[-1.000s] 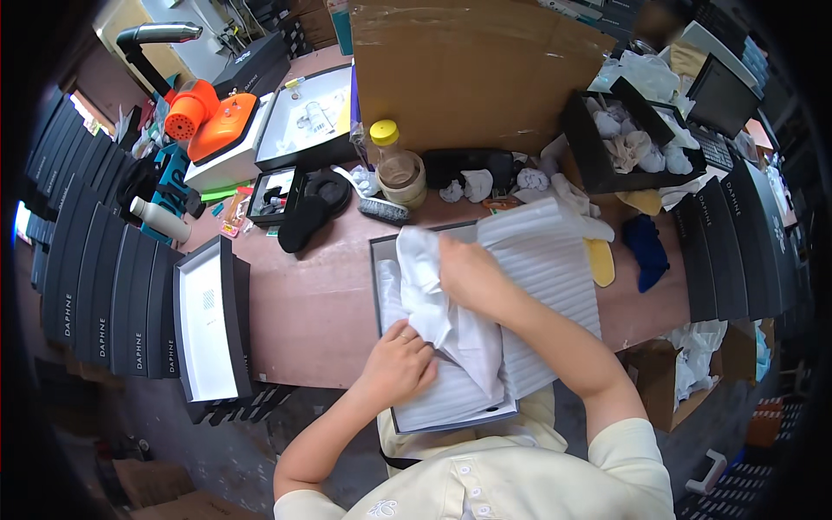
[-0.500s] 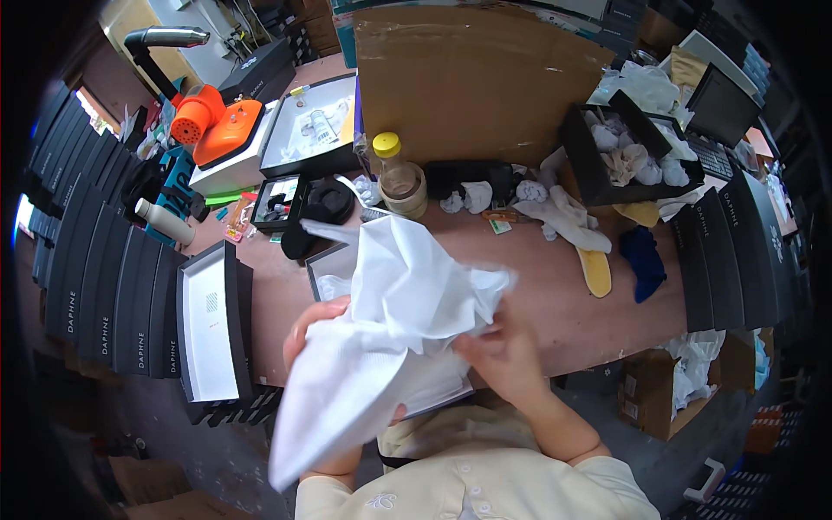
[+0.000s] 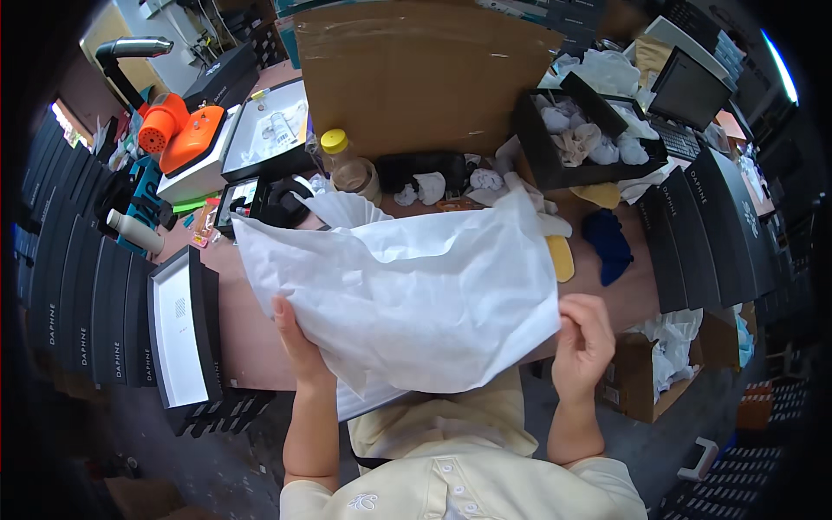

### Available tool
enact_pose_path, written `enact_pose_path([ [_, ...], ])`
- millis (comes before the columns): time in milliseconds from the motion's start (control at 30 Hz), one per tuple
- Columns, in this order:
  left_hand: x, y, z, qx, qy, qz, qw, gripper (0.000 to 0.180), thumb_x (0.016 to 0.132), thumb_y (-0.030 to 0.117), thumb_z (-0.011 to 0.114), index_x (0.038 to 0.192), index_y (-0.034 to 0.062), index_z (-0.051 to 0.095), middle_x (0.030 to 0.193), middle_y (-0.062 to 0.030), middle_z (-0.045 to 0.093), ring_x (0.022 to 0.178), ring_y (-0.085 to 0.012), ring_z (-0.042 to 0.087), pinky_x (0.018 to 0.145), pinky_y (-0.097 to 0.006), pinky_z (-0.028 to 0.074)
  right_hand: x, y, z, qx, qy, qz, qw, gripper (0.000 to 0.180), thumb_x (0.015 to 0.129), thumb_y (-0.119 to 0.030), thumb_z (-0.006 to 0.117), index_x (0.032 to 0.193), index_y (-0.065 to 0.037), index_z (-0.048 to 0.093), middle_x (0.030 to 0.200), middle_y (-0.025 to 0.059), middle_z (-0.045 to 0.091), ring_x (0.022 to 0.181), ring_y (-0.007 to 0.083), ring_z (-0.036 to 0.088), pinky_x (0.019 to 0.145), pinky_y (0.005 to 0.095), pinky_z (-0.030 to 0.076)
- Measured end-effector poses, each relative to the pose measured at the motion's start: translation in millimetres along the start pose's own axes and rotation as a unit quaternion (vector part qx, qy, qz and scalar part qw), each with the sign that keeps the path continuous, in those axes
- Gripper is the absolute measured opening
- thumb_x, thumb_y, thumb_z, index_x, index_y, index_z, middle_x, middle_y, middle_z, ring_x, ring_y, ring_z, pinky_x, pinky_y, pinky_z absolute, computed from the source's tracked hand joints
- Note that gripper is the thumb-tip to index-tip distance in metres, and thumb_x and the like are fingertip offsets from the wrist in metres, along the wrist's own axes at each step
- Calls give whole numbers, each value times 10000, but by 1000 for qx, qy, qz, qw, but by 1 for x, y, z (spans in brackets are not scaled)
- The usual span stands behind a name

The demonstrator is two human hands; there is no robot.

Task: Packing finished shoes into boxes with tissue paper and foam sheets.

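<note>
A thin white sheet point(image 3: 407, 295), like tissue paper or non-woven cloth, is spread wide in front of me above the table. My left hand point(image 3: 301, 342) holds its lower left part, thumb in view and fingers hidden behind the sheet. On the other side, my right hand point(image 3: 585, 342) is closed in a pinch at the right edge. Beneath the sheet, the pale edge of a tray or box lid point(image 3: 368, 404) pokes out at the table's front. Pleated white material point(image 3: 342, 211) shows behind the sheet's top edge; I cannot tell whether they are joined.
An open dark box lid point(image 3: 184, 329) stands left, beside stacked dark shoeboxes point(image 3: 78, 303). Behind are a yellow-capped jar point(image 3: 347, 169), a cardboard panel point(image 3: 425, 82) and a black box of crumpled paper point(image 3: 589, 143). A navy cloth piece point(image 3: 607, 247) and a yellow insole point(image 3: 562, 258) lie right.
The white sheet was bunched and hanging down to the left; now it is spread broad between my hands. My right hand has moved right and the view has shifted slightly.
</note>
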State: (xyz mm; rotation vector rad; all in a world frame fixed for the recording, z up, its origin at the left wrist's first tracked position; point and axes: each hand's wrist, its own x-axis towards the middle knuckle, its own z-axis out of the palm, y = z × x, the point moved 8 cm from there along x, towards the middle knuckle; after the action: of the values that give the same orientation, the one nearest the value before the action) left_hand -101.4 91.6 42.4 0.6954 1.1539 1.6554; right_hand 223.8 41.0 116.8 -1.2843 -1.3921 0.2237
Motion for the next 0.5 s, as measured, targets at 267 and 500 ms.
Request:
enact_pose_path([
  [267, -5, -1, -15, 89, -14, 83, 993, 764, 867, 598, 462, 1310, -19, 380, 1268, -131, 473, 1139, -235, 492, 971, -346, 392, 6, -37, 11, -54, -117, -165, 978, 187, 693, -124, 724, 701, 41, 637, 761, 136, 584, 703, 287, 521, 646, 368, 426],
  [500, 0, -7, 6, 31, -48, -27, 998, 757, 876, 576, 469, 1323, -25, 362, 1261, -144, 485, 1155, -232, 493, 984, -346, 388, -39, 33, 35, 289, -309, 171, 890, 496, 857, -385, 472, 949, 83, 610, 949, 169, 622, 804, 218, 582, 689, 286, 442],
])
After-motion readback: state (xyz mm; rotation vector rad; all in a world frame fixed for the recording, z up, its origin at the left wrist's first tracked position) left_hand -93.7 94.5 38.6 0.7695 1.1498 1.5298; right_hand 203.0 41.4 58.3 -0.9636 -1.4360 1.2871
